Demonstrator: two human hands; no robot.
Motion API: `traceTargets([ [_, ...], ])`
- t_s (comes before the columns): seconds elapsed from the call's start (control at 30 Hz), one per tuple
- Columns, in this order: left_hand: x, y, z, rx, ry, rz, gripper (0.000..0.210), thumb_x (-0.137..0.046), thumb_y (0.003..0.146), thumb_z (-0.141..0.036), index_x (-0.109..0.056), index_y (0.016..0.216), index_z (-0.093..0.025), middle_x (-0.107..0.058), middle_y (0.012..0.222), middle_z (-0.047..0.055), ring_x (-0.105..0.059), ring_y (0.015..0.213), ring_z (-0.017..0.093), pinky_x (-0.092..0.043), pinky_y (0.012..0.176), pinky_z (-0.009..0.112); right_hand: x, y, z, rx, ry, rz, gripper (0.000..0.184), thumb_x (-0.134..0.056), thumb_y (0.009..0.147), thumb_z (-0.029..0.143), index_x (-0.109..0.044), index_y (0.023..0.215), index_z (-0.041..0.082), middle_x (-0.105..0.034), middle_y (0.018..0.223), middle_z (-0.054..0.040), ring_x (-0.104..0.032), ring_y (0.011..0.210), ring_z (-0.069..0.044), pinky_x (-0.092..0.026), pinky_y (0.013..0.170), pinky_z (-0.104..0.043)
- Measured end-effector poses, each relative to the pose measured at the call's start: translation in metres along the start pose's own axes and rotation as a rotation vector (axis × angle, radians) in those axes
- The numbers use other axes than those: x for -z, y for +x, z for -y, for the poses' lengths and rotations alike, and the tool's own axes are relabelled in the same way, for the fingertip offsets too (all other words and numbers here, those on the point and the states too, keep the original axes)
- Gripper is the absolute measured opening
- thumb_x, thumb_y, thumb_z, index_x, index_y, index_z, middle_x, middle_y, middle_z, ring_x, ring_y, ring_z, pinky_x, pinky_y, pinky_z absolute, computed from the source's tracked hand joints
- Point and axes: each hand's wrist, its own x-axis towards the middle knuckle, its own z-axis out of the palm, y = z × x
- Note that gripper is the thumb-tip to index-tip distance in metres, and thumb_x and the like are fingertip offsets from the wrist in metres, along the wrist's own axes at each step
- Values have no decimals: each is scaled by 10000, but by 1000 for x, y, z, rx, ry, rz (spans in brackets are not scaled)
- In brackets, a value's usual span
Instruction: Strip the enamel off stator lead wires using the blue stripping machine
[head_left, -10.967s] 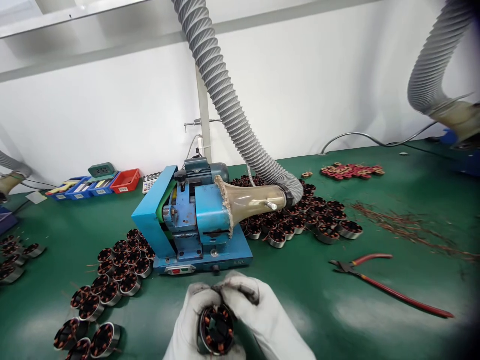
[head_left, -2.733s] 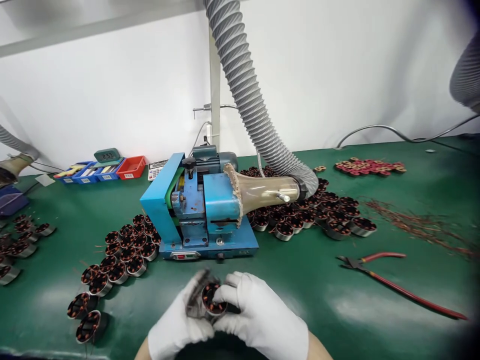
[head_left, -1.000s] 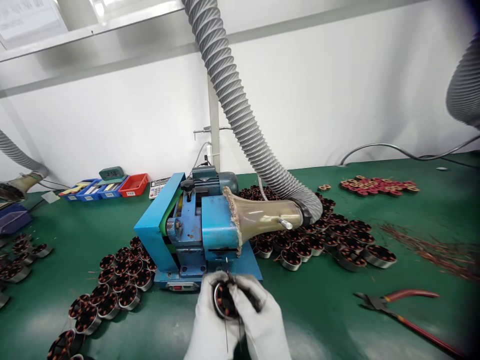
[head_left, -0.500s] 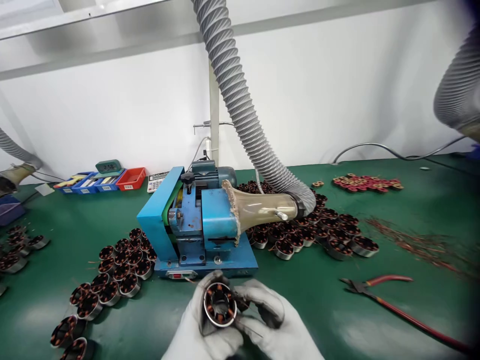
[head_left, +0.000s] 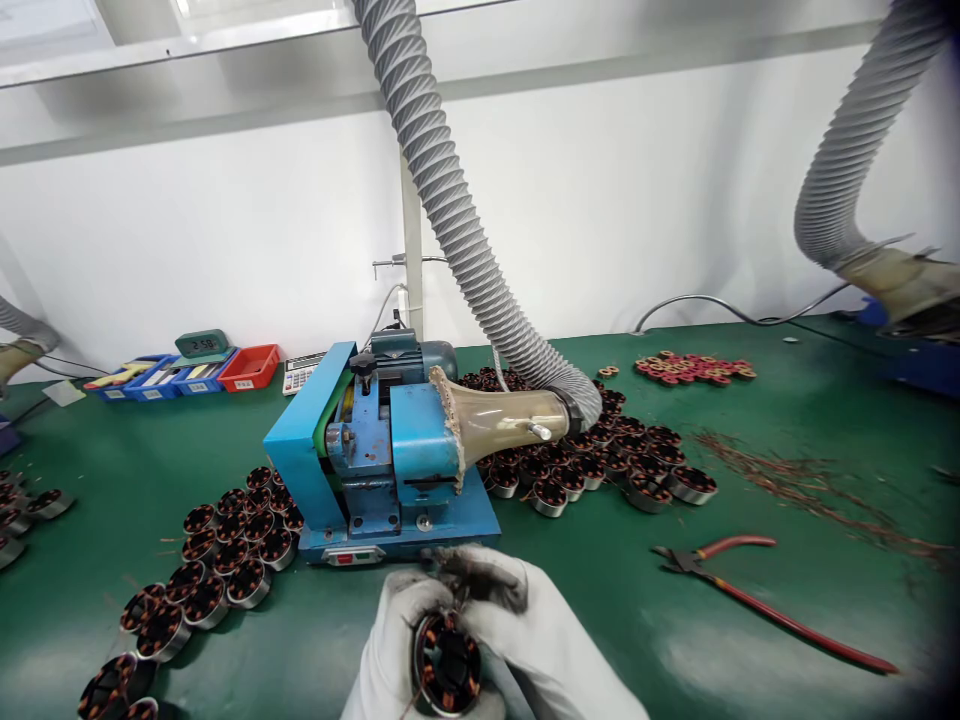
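My left hand (head_left: 386, 645), in a white glove with blackened fingertips, is closed around a motor stator (head_left: 448, 665). The stator is a silvery metal ring with copper windings and a dark core, its open face tilted toward me. My right hand (head_left: 525, 615), gloved too, has its sooty fingers bent together at the stator's upper edge. What lies between those fingertips is hidden. A thin copper wire sticks out at the stator's lower left. Both hands are just in front of a blue belt grinder (head_left: 397, 450).
Stators (head_left: 247, 580) stand grouped left of the grinder, and more (head_left: 592, 465) lie to its right under a grey hose (head_left: 465, 230). Red-handled cutting pliers (head_left: 772, 605) rest at right, near copper wire scraps (head_left: 795, 485). Reddish rings (head_left: 694, 368) and small bins (head_left: 251, 367) sit farther back.
My right hand has moved from the stator's right side up to its top edge. The stator has come lower and closer to me. The whole view has shifted slightly to the right.
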Motion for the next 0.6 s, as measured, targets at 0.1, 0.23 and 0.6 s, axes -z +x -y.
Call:
traceTargets([
  [0.1,-2,3,0,-164,109,-4,452,-591,560,-42,-524,950,-260,-491,914,13,-541,847,171,-444,745,258,-2,10,-4,29,2,-103,206,-829,499,273,-691,584,144,-641,583,-10,-537,536,-112,-432,544,-236],
  [0.23,-3,4,5,-191,202,-36,429,-601,548,-32,-511,905,-252,-467,828,-10,-509,730,144,-438,663,243,11,24,2,213,146,-261,215,-785,551,374,-678,645,213,-618,570,21,-522,496,-107,-451,500,-245],
  [0.6,-15,37,46,222,-78,-142,433,-605,667,-170,-500,1085,-206,-570,1123,85,-556,1033,231,-428,913,357,10,36,-44,341,-692,-258,263,-575,752,359,-678,928,195,-709,936,-94,-649,865,-247,-502,800,-372],
])
